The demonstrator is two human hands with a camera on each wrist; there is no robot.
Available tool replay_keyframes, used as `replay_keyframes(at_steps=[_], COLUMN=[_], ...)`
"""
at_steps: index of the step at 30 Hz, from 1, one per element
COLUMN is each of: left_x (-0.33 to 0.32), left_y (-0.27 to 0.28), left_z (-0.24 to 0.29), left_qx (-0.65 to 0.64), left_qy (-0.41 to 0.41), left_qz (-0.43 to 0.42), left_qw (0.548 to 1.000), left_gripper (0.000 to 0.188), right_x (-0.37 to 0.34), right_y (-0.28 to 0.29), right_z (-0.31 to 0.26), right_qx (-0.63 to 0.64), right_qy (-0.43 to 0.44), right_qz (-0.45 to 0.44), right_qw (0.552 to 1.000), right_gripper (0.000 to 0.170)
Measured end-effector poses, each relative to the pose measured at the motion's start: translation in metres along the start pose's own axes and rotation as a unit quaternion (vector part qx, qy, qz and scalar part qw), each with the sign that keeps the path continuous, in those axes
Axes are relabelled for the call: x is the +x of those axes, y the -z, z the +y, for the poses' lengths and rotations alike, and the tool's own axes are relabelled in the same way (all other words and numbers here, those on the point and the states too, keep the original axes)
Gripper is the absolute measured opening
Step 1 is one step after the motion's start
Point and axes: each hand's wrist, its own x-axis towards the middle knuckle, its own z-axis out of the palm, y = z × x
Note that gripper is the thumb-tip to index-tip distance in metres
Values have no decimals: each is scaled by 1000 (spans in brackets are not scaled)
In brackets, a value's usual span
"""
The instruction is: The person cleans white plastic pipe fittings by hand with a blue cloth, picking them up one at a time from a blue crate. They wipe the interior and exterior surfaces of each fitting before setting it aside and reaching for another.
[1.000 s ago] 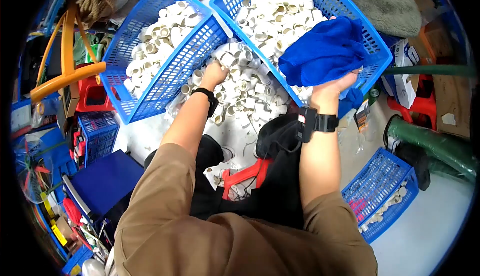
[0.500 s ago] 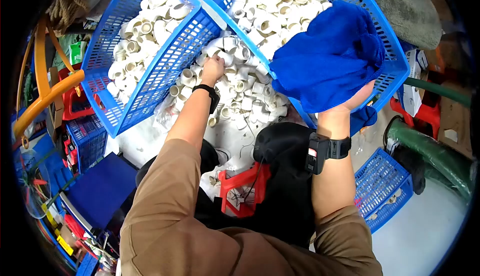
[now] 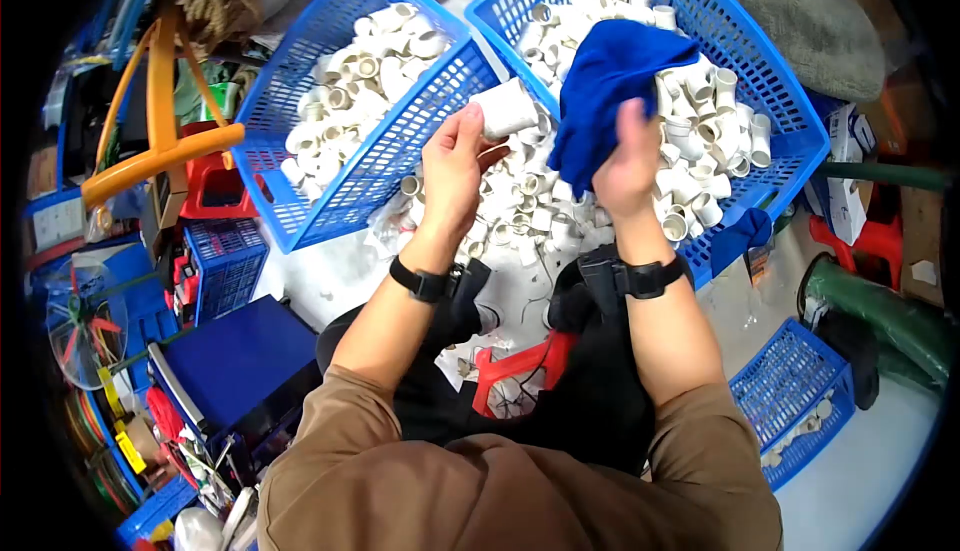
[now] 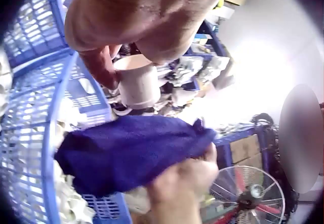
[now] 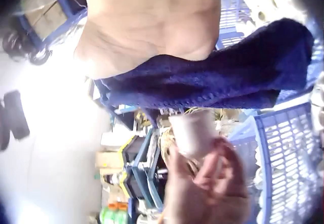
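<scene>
In the head view my left hand (image 3: pixel 455 171) pinches a white plastic pipe fitting (image 3: pixel 507 108) between thumb and fingers, raised above a pile of similar fittings (image 3: pixel 520 196). The left wrist view shows the fitting's (image 4: pixel 139 85) open round end close to the fingers. A blue cloth (image 3: pixel 605 76) lies over the fingers of my right hand (image 3: pixel 628 171), hiding them, while its thumb points up apart from the cloth. The right hand is just to the right of the fitting, with the cloth facing it across a small gap.
A blue basket (image 3: pixel 375 176) of white fittings stands at left and a larger blue basket (image 3: pixel 800 141) of them at right. Between my legs is a red stool (image 3: pixel 520 361). A smaller blue basket (image 3: pixel 790 381) sits at lower right, an orange handle (image 3: pixel 165 161) at left.
My left hand has lifted a fitting out of the pile and brought it up. The right hand has turned and moved left toward it, and the cloth has swung from spread out to hanging.
</scene>
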Motion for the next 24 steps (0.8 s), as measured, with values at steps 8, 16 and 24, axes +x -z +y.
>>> replay_keyframes(at_steps=[8, 16, 24], left_x=[-98, -145, -162], left_y=[-30, -23, -28], left_z=[55, 47, 50], left_qx=[51, 292, 301], left_qy=[-178, -312, -322], left_qz=[-13, 9, -28], left_qw=[983, 904, 897], left_gripper=[26, 35, 60], right_x=[-61, -89, -84], right_y=[-65, -64, -57], right_z=[-46, -84, -97], right_qx=[-149, -94, -121], right_qy=[96, -13, -51], right_qz=[-35, 0, 43], right_qw=[984, 995, 990], right_gripper=[48, 41, 48])
